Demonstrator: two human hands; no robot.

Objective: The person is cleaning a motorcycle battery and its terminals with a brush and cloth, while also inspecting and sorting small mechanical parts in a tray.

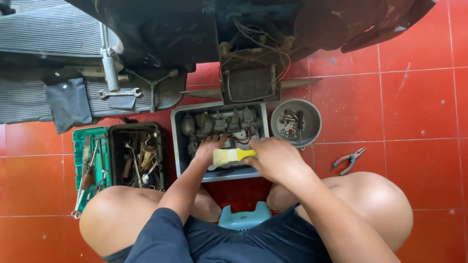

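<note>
A grey rectangular tub on the red tiled floor holds a dirty metal engine part. My left hand reaches into the tub and grips the part's near side. My right hand holds a paintbrush by its yellow handle. The pale bristles point left, just below the part and next to my left hand.
A round grey bowl of small metal pieces sits right of the tub. A black and green toolbox with several tools lies open at left. Pliers lie on the tiles at right. A scooter's underside hangs above. A blue stool is under me.
</note>
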